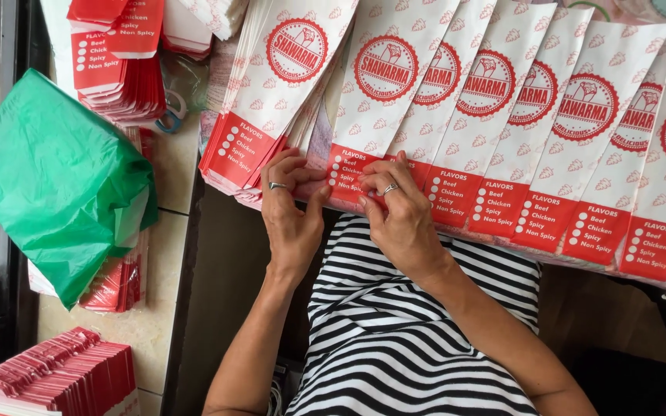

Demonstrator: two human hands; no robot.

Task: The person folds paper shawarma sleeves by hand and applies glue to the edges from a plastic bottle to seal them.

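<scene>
A row of long white-and-red paper food sleeves [502, 115] lies fanned across the work surface, their red printed ends toward me. My left hand [290, 204], with a ring, pinches the red bottom edge of one sleeve [344, 177] near the left of the row. My right hand [398, 208], also ringed, presses its fingers on the same sleeve's red end, right beside the left hand. Both hands touch the paper at the table's front edge.
A green plastic bag [59, 181] covers a pile of sleeves at left. More red-ended stacks sit at top left [117, 69] and bottom left [63, 377]. A thick bundle of sleeves [256, 131] lies left of the hands. My striped shirt [402, 331] is below.
</scene>
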